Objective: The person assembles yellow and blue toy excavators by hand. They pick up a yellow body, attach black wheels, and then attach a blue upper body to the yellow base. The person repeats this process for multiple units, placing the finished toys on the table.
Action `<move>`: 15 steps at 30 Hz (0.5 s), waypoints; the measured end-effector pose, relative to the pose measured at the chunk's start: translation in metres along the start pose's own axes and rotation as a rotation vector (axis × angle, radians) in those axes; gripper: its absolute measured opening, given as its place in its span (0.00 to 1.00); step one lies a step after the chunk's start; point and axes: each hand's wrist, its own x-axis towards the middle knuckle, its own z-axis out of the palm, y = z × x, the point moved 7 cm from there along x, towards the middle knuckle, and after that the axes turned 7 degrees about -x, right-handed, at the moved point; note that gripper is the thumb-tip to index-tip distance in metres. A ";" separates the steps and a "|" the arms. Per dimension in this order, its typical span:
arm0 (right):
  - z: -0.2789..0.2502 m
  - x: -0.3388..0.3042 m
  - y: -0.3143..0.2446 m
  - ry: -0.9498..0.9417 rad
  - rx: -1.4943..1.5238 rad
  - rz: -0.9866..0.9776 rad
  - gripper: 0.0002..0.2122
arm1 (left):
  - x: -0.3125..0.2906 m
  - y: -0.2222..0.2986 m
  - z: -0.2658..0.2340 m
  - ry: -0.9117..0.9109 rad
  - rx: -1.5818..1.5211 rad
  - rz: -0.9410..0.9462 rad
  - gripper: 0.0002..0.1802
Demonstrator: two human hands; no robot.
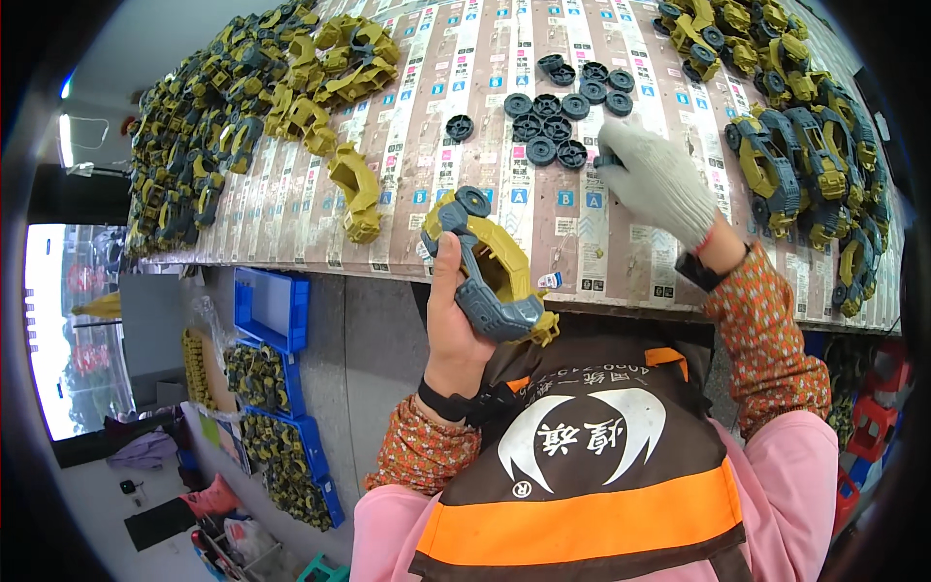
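Head view. From my remote post, I record the left hand (456, 320) clasping a yellow-and-grey toy vehicle (475, 281) over the near edge of the table (456, 58). The thumb bears on its side; the other fingers are mostly hidden behind it. A mounted wheel (472, 202) shows at the vehicle's far end.

The gloved right hand (659, 179) is just right of the loose wheels (547, 104). A dark piece (607, 158) shows at its fingers, which are bent together; I cannot tell whether they pinch it.

My assessment: the step in hand is taking up a wheel. The next move calls for a sure pinch on one wheel, the vehicle held steady to receive it.
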 end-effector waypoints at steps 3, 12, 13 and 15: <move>-0.015 -0.040 -0.033 -0.096 0.416 -0.011 0.09 | 0.002 0.001 0.000 0.019 0.007 0.031 0.27; 0.003 -0.095 -0.078 -0.069 0.770 0.047 0.12 | 0.007 -0.011 0.015 -0.015 -0.042 0.023 0.28; 0.003 -0.096 -0.079 -0.052 0.785 0.049 0.13 | 0.006 -0.010 0.018 -0.009 -0.029 0.029 0.28; 0.003 -0.097 -0.079 -0.019 0.816 0.051 0.14 | 0.005 -0.011 0.020 -0.007 0.001 0.054 0.28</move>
